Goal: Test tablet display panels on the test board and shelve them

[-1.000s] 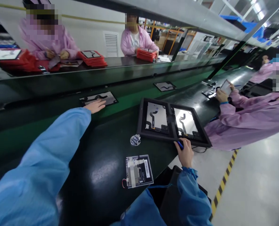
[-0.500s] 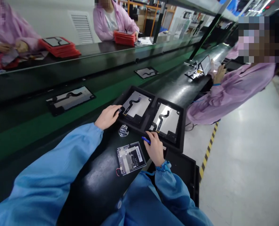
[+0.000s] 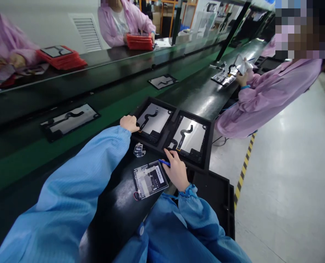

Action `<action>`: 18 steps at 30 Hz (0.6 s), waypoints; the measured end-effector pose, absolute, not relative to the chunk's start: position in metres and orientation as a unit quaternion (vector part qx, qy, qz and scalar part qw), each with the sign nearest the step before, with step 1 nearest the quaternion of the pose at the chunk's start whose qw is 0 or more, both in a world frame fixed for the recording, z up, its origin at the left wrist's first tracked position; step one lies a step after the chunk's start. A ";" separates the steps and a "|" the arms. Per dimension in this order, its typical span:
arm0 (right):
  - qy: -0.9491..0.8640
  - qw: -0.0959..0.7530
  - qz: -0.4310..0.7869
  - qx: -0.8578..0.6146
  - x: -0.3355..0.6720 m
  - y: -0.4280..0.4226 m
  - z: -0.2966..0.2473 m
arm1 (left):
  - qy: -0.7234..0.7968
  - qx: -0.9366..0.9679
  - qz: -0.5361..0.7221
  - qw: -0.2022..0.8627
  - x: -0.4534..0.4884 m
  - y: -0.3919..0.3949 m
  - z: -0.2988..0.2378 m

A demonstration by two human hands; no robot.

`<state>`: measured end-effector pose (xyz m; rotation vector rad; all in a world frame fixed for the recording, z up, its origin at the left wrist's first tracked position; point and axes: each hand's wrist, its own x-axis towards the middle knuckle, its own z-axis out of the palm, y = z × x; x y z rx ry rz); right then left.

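A black two-compartment tray (image 3: 165, 147) lies before me with a tablet screen (image 3: 157, 122) in its left compartment and a second screen (image 3: 194, 137) in its right one. Each shows a grey back and a dark curved ribbon cable. My left hand (image 3: 129, 123) is closed at the tray's left rim, by the left screen's corner; its fingertips are hidden. Between the fingers of my right hand (image 3: 176, 171) is a blue pen (image 3: 164, 163), while the index finger reaches the tray's near rim. Nearby lie a taped circuit board (image 3: 150, 180) and a small shiny metal piece (image 3: 138, 149).
Two more screens, one nearer (image 3: 71, 120) and one farther (image 3: 162, 81), lie on the green strip (image 3: 110, 113). A black tray (image 3: 213, 193) stands lower right. A co-worker in pink (image 3: 272, 91) handles a panel at right; others sit across, near red stacks (image 3: 61, 60).
My left hand has moved forward and right, farther over the tray's left rim. My right hand stays by the near rim with the pen. The co-worker at right has lowered the panel.
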<state>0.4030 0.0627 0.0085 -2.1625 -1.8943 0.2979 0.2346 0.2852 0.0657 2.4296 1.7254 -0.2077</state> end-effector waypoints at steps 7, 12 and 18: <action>-0.646 0.176 0.111 -0.734 0.407 0.066 0.004 | 0.588 0.804 -0.047 0.079 0.242 0.277 0.068; -0.662 0.245 0.074 -0.704 0.418 0.066 -0.011 | 0.638 0.763 -0.001 0.099 0.256 0.270 0.080; -0.692 0.249 0.000 -0.678 0.435 0.080 -0.030 | 0.610 0.756 0.077 0.223 0.241 0.299 0.101</action>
